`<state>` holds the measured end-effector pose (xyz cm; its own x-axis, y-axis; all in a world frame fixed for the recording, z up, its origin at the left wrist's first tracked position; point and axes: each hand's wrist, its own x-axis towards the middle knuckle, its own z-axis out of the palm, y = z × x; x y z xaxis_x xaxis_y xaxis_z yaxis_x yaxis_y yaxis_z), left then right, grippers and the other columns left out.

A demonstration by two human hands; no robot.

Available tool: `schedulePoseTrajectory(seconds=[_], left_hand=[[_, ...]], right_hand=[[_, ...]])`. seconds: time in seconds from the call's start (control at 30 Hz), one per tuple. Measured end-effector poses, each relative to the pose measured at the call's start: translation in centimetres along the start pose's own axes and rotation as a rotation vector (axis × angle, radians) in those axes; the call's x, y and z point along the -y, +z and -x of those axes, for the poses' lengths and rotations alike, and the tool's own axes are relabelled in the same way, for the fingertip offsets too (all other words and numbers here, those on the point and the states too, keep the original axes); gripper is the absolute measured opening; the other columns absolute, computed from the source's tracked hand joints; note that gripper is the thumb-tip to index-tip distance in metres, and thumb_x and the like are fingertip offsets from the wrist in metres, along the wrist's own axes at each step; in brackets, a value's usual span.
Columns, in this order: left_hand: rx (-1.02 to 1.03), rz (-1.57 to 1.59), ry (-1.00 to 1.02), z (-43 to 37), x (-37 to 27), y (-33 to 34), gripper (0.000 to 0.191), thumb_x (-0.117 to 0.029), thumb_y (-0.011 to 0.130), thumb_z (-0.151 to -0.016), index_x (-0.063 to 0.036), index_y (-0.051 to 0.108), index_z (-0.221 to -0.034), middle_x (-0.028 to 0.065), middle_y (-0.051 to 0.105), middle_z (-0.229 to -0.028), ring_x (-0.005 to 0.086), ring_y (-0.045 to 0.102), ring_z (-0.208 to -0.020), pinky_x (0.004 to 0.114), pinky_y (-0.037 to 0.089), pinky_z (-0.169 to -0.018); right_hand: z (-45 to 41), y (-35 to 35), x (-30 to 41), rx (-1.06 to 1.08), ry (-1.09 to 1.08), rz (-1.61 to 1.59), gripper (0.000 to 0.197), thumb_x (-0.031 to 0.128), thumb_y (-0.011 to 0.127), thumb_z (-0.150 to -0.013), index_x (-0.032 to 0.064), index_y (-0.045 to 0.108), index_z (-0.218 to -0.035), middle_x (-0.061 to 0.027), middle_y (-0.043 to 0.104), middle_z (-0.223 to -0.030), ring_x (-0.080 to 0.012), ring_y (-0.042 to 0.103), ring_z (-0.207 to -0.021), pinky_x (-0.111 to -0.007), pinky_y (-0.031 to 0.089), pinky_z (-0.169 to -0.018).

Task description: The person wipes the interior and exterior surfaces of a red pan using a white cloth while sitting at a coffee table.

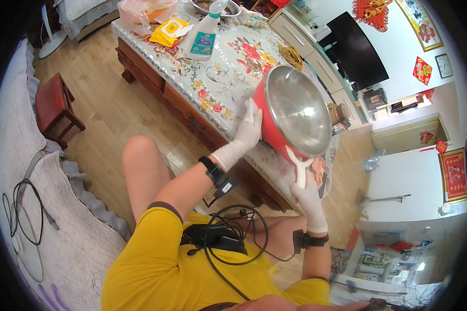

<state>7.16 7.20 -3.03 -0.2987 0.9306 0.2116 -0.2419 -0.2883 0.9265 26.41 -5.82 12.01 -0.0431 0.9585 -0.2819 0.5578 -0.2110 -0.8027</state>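
A deep red pan (298,110) with a bare metal inside is tilted on its side over the near part of the table, its opening turned to the right. My right hand (306,196), in a white glove, grips its white forked handle (300,167). Against the red outer wall rests my left hand (251,124), also gloved, with its fingers partly hidden by the pan. I cannot tell whether the pan's underside touches the table.
On the flower-patterned tablecloth (218,74) stand a spray bottle (203,42), a yellow wipes pack (170,32), a plastic bag (148,15), a metal basin (233,11) and a folded brown cloth (291,56). A wooden stool (56,109) is at left. Cables (237,233) loop over my lap.
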Motion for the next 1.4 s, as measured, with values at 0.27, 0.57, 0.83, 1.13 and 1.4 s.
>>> schedulePoseTrajectory(seconds=[0.27, 0.57, 0.83, 1.13, 1.4], left_hand=[[0.069, -0.846, 0.416, 5.3, -1.6, -2.4, 0.042, -0.017, 0.061, -0.092, 0.0025, 0.052, -0.127, 0.0267, 0.053, -0.135, 0.045, 0.048, -0.126, 0.048, 0.041, -0.106], [0.193, -1.091, 0.669, 4.9, -3.6, -2.3, 0.016, -0.018, 0.061, -0.088, -0.0039, 0.064, -0.094, 0.0175, 0.063, -0.109, 0.0339, 0.057, -0.105, 0.045, 0.045, -0.095], [0.343, -1.093, 0.867, 8.1, -3.2, -1.5, 0.011, -0.01, 0.059, -0.08, -0.0096, 0.065, -0.088, 0.0108, 0.061, -0.088, 0.0299, 0.058, -0.097, 0.04, 0.046, -0.093], [0.146, 0.169, -0.355, 10.6, -1.3, -4.9, 0.022, -0.021, 0.053, -0.104, -0.0034, 0.059, -0.116, 0.0033, 0.065, -0.082, 0.0077, 0.05, -0.055, 0.024, 0.041, -0.048], [0.282, -0.532, 0.397, 3.9, -3.6, -3.5, 0.016, -0.005, 0.068, -0.082, -0.0077, 0.067, -0.098, 0.0142, 0.061, -0.092, 0.0345, 0.058, -0.092, 0.04, 0.047, -0.082]], right_hand=[[-0.2, -0.5, -0.8, 0.008, -0.038, 0.056, 0.041, 0.011, 0.063, -0.083, 0.002, 0.052, -0.121, -0.004, 0.058, -0.082, -0.0101, 0.053, -0.055, -0.026, 0.042, -0.048], [-0.9, -0.1, -2.5, -0.007, -0.081, 0.043, 0.035, 0.01, 0.06, -0.081, -0.0009, 0.053, -0.113, -0.0057, 0.059, -0.084, -0.0137, 0.057, -0.058, -0.028, 0.048, -0.053], [-1.1, -0.4, -2.4, 0.036, -0.059, -0.048, 0.034, 0.011, 0.061, -0.08, -0.0002, 0.051, -0.111, -0.0074, 0.058, -0.081, -0.0151, 0.057, -0.053, -0.029, 0.047, -0.048], [-0.8, -0.9, -1.3, 0.06, -0.045, 0.009, 0.035, 0.015, 0.064, -0.082, -0.0005, 0.051, -0.11, -0.0067, 0.058, -0.079, -0.0146, 0.057, -0.051, -0.029, 0.048, -0.048], [-0.3, -0.7, -0.5, 0.018, -0.057, 0.061, 0.033, 0.017, 0.065, -0.085, 0.0009, 0.053, -0.11, -0.0051, 0.059, -0.083, -0.0144, 0.059, -0.055, -0.028, 0.05, -0.05]])
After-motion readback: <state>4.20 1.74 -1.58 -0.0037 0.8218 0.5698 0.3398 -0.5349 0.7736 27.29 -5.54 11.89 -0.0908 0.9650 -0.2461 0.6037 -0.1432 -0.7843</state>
